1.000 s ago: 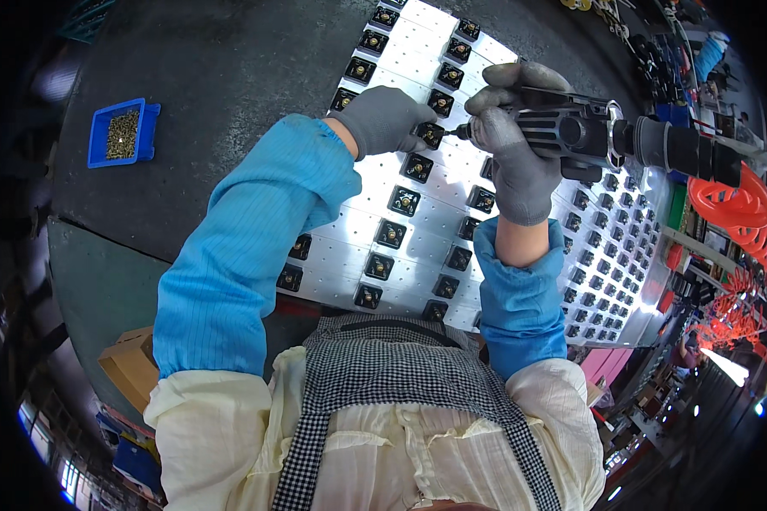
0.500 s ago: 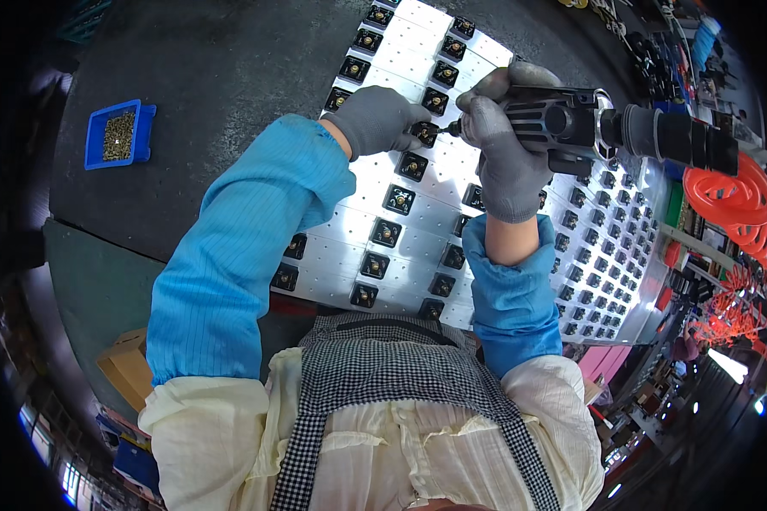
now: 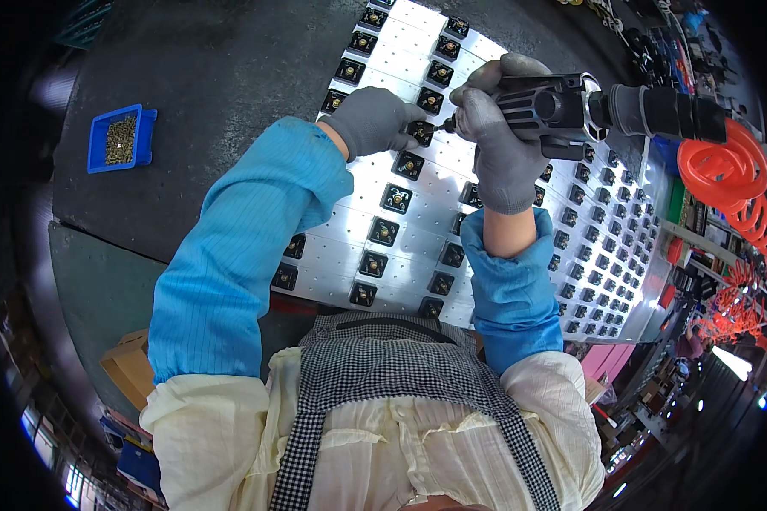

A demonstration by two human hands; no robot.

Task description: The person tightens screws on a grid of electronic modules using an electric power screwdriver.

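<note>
My right hand (image 3: 510,157), in a grey glove, is wrapped round a black power screwdriver (image 3: 544,109) held sideways, its thin bit pointing left. The bit's tip is at a small black square block (image 3: 420,131) with a brass-coloured centre. My left hand (image 3: 371,123), also gloved in grey, has its fingers closed at the left side of that block; the fingertips are partly hidden. The block sits on a shiny perforated metal sheet (image 3: 439,183), in a row with several like it, such as the block (image 3: 396,198) just nearer to me.
A blue bin (image 3: 147,149) of small brass-coloured screws stands on the dark table (image 3: 222,60) at the left. More blocks in rows cover the sheet's right part. Red coiled hose (image 3: 716,162) hangs at the right, and a cardboard box (image 3: 128,366) is at the lower left.
The screwdriver and both hands have shifted slightly left in the picture, along with the sheet. My left fingers stay at the same block, and the bit remains at it.
</note>
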